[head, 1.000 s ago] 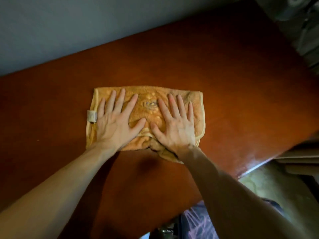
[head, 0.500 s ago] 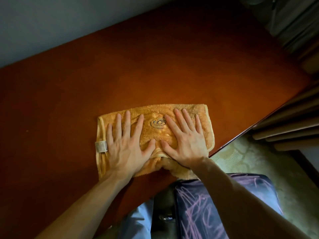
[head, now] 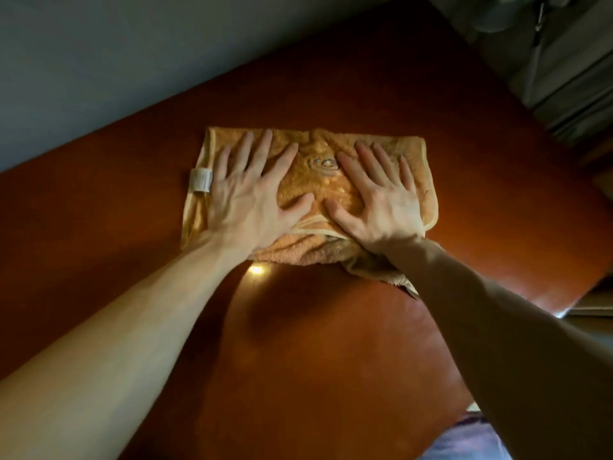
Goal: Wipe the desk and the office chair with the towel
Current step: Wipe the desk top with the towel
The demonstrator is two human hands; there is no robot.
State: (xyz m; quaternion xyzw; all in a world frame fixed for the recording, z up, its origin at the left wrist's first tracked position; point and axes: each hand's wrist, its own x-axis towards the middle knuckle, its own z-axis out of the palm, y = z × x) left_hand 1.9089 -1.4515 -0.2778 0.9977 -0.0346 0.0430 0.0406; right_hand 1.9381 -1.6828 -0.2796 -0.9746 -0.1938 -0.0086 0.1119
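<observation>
The bench (head: 331, 343) is a glossy reddish-brown wooden top. A folded orange towel (head: 320, 185) lies flat on it toward the far side, with a pale label tab (head: 200, 180) at its left edge and a rumpled flap trailing from its near-right corner. A small bright glint (head: 257, 269) shows on the wood just beside the towel's near edge.

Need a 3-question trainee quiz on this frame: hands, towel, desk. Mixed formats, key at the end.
1. True or false: the left hand and the right hand both lie flat, fingers spread, on the towel.
2. The pale loop tag sits at the towel's edge beside: A) the left hand B) the right hand C) neither hand.
3. Fill in: the towel lies on the brown ___.
Key: 1 true; 2 A; 3 desk.
</observation>
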